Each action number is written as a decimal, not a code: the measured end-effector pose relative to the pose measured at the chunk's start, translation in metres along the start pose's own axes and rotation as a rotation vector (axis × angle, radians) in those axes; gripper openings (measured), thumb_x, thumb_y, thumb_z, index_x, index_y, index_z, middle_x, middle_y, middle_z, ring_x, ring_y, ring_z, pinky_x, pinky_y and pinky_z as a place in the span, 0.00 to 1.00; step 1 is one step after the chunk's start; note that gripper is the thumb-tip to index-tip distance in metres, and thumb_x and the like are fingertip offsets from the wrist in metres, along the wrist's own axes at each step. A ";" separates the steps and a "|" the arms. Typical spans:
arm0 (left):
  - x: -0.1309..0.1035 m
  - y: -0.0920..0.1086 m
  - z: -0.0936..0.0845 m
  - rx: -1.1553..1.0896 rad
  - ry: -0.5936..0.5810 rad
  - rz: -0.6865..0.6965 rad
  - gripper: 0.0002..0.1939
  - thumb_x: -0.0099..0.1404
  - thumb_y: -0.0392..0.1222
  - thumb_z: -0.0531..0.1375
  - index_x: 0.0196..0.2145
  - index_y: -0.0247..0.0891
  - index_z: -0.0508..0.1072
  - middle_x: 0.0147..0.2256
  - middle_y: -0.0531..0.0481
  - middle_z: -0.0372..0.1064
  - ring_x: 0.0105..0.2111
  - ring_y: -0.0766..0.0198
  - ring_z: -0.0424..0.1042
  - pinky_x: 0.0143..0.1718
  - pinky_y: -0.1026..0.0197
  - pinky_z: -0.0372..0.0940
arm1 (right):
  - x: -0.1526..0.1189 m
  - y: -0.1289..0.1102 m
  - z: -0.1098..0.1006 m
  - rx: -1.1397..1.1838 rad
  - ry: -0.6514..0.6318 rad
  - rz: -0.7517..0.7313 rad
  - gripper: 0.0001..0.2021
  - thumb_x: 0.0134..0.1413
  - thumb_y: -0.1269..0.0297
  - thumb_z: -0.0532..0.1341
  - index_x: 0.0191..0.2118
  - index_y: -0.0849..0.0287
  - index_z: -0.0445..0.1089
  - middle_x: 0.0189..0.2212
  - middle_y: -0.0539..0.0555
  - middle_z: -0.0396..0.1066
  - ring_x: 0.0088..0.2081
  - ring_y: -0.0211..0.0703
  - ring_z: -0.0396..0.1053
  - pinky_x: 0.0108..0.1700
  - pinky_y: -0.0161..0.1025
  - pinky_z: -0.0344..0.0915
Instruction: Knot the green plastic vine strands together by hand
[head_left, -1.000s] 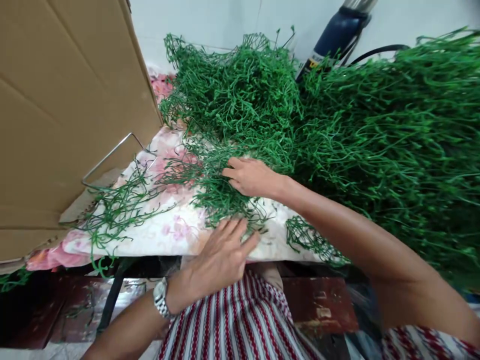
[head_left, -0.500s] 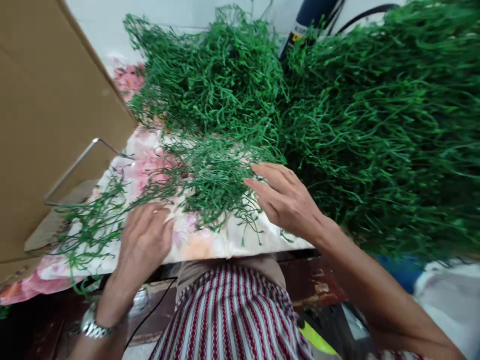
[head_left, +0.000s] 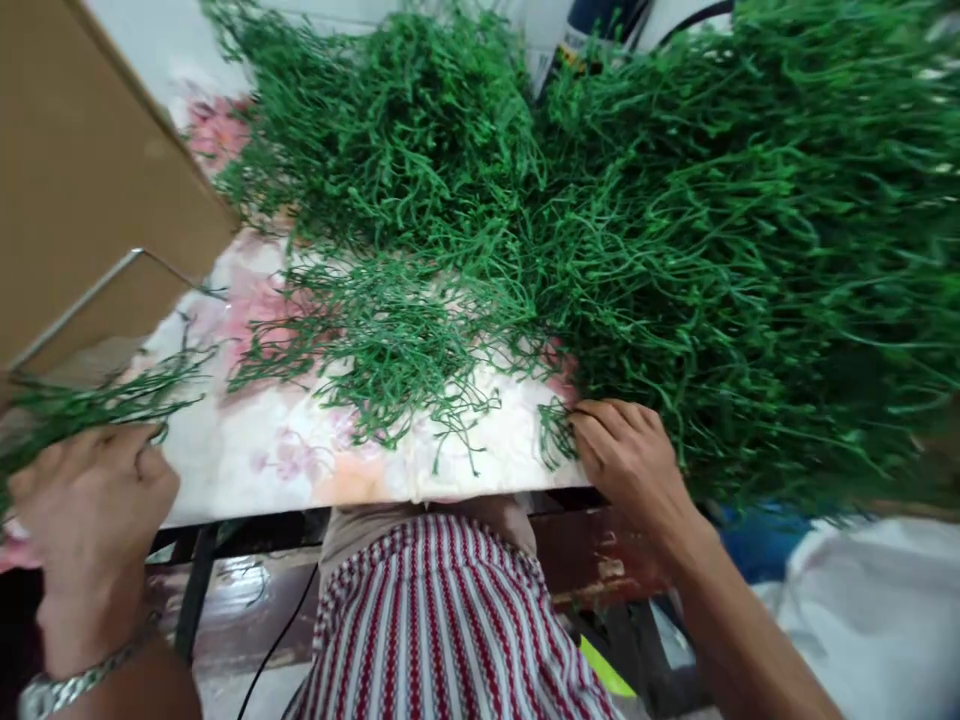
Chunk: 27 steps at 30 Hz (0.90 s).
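At the left edge, my left hand [head_left: 97, 500] is closed over a small bunch of thin green stems [head_left: 112, 400], whose ends stick out to the right above the knuckles. My right hand [head_left: 630, 460], by the table's front edge, has its fingers curled together on a few green stems [head_left: 555, 435] that poke out to its left. Its fingertips are partly hidden. Between the hands, a loose pile of green stems [head_left: 397, 340] with small forked tips lies on the flowered cloth [head_left: 480, 470].
Large heaps of the same stems [head_left: 720, 230] fill the back and right. A cardboard sheet [head_left: 97, 170] with a bent metal wire [head_left: 82, 305] stands at the left. Behind the heaps leans a dark blue cylinder [head_left: 592, 25]. A white sack [head_left: 877, 590] is at lower right.
My left hand has moved left with the left-hand stems, to the cloth's edge. My right hand has left the middle pile, moving right and down, and its fingers have curled in. The view has shifted slightly.
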<state>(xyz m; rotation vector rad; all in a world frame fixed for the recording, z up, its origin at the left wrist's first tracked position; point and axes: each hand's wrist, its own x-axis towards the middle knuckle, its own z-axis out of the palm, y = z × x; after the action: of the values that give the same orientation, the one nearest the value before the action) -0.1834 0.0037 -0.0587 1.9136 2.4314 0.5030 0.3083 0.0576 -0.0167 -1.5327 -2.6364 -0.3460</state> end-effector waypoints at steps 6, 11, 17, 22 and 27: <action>0.009 0.045 -0.003 0.159 0.199 0.194 0.12 0.57 0.34 0.52 0.37 0.36 0.72 0.37 0.44 0.71 0.39 0.55 0.69 0.40 0.54 0.64 | 0.044 -0.023 -0.037 0.202 0.170 -0.169 0.06 0.55 0.67 0.56 0.39 0.58 0.67 0.37 0.54 0.72 0.38 0.45 0.67 0.43 0.42 0.61; 0.002 0.078 -0.005 -0.027 0.269 0.331 0.12 0.58 0.30 0.53 0.38 0.37 0.71 0.40 0.43 0.69 0.43 0.58 0.68 0.44 0.55 0.65 | 0.130 -0.065 -0.057 0.186 0.179 -0.436 0.08 0.57 0.66 0.53 0.37 0.59 0.68 0.34 0.55 0.72 0.36 0.45 0.66 0.41 0.42 0.59; 0.006 0.084 -0.015 0.112 0.251 0.249 0.13 0.59 0.31 0.51 0.38 0.37 0.72 0.42 0.42 0.68 0.45 0.54 0.66 0.45 0.52 0.62 | 0.202 -0.112 -0.034 0.068 0.121 -0.507 0.17 0.55 0.61 0.55 0.49 0.62 0.63 0.41 0.60 0.69 0.42 0.51 0.63 0.39 0.42 0.53; 0.010 0.062 -0.015 0.271 0.126 0.114 0.13 0.60 0.35 0.51 0.40 0.35 0.73 0.45 0.39 0.67 0.48 0.50 0.64 0.48 0.49 0.59 | 0.211 -0.103 -0.013 -0.037 0.027 -0.473 0.14 0.55 0.64 0.53 0.46 0.60 0.66 0.32 0.56 0.69 0.34 0.47 0.66 0.36 0.40 0.52; 0.010 0.048 -0.008 0.279 0.093 0.048 0.13 0.60 0.36 0.51 0.38 0.36 0.73 0.42 0.40 0.69 0.45 0.50 0.65 0.44 0.50 0.58 | 0.201 -0.069 -0.026 -0.068 0.141 -0.295 0.14 0.58 0.63 0.50 0.46 0.59 0.66 0.34 0.57 0.69 0.34 0.48 0.68 0.37 0.41 0.55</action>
<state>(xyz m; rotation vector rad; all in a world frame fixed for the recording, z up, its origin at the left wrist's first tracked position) -0.1419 0.0210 -0.0366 2.0980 2.6422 0.2699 0.1470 0.1891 0.0326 -1.0869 -2.7605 -0.5449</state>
